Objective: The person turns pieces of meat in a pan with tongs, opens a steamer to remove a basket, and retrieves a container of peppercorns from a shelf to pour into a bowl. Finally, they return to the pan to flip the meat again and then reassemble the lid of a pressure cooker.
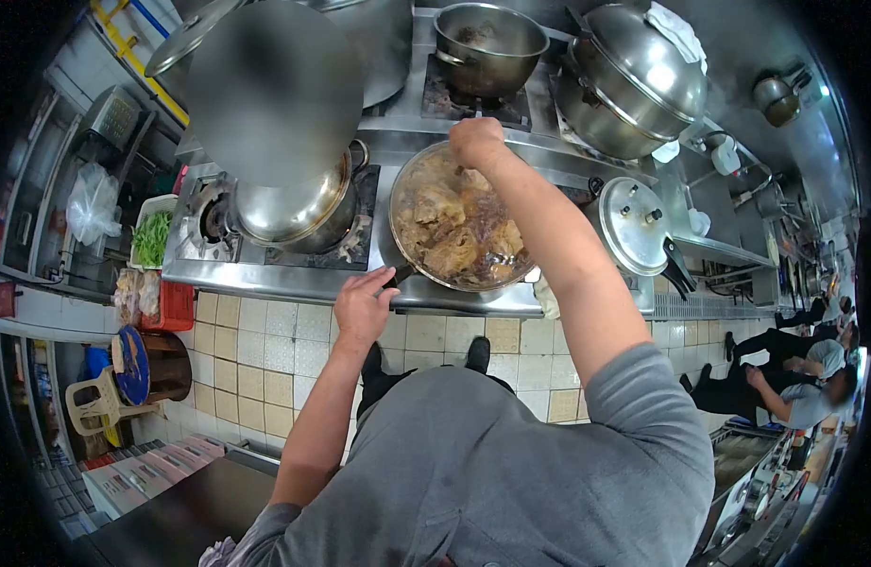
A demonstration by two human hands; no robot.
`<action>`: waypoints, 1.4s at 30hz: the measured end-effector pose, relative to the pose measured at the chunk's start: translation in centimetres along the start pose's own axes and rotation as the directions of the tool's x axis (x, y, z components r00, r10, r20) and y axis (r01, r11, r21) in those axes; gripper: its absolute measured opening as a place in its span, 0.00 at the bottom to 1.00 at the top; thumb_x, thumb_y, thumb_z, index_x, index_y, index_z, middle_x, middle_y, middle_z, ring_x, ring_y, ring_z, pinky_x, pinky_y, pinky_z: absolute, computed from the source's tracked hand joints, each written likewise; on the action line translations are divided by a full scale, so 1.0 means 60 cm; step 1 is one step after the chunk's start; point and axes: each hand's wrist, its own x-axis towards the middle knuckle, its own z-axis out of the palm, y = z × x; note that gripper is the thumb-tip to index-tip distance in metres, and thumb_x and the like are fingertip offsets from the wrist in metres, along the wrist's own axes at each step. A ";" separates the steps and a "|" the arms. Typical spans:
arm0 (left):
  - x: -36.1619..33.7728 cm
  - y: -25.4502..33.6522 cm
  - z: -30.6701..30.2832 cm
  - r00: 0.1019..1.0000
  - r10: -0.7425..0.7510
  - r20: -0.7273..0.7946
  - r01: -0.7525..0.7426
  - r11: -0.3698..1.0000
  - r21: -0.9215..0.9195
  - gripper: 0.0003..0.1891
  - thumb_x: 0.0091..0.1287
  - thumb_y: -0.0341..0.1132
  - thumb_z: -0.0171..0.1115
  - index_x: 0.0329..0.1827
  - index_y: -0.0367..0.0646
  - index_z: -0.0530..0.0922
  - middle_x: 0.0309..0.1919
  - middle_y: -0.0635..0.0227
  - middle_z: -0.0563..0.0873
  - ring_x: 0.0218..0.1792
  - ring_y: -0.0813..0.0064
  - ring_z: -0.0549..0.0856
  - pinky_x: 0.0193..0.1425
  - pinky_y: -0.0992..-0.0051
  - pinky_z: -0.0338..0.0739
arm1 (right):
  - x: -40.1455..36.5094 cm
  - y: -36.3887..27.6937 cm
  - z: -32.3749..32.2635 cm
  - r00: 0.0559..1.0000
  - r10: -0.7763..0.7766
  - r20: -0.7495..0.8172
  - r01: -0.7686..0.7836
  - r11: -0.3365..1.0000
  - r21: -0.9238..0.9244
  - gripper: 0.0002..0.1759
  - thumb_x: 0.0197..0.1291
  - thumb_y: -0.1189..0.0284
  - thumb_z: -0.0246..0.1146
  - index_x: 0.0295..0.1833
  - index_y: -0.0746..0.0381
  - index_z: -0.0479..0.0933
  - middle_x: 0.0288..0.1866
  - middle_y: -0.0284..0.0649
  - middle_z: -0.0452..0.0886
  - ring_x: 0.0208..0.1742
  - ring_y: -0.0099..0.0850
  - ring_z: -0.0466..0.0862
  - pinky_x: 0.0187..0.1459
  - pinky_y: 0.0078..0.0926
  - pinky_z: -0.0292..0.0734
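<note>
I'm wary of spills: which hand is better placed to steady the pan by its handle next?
Likely the left hand: its fingers are at the dark handle of the pan, on the near side. The right hand is by the far rim, reaching across.

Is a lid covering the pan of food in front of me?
No, the pan is open, with chunks of food showing inside.
</note>
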 end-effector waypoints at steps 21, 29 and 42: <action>0.006 0.020 -0.008 0.998 -0.018 0.053 0.018 1.000 0.013 0.19 0.58 0.35 0.76 0.54 0.47 0.90 0.55 0.64 0.91 0.55 0.63 0.89 0.65 0.65 0.78 | -0.256 0.232 0.339 0.822 0.545 -0.164 -0.184 0.527 0.829 0.19 0.63 0.56 0.71 0.57 0.49 0.88 0.51 0.45 0.90 0.55 0.45 0.89 0.58 0.39 0.82; 0.008 0.013 -0.005 0.999 0.023 0.047 -0.024 1.000 0.012 0.19 0.58 0.35 0.76 0.54 0.47 0.90 0.55 0.63 0.91 0.54 0.61 0.88 0.65 0.65 0.78 | -0.334 0.232 0.361 0.840 0.525 -0.134 -0.175 0.497 0.850 0.18 0.63 0.58 0.71 0.57 0.51 0.88 0.50 0.46 0.90 0.52 0.46 0.89 0.53 0.39 0.82; 0.007 0.015 -0.004 0.999 0.002 0.051 -0.002 1.000 0.005 0.19 0.58 0.36 0.75 0.54 0.46 0.90 0.55 0.61 0.91 0.53 0.59 0.88 0.65 0.64 0.78 | -0.377 0.248 0.342 0.888 0.312 -0.337 -0.137 0.881 0.453 0.16 0.63 0.58 0.70 0.55 0.47 0.89 0.47 0.42 0.91 0.53 0.41 0.89 0.51 0.43 0.84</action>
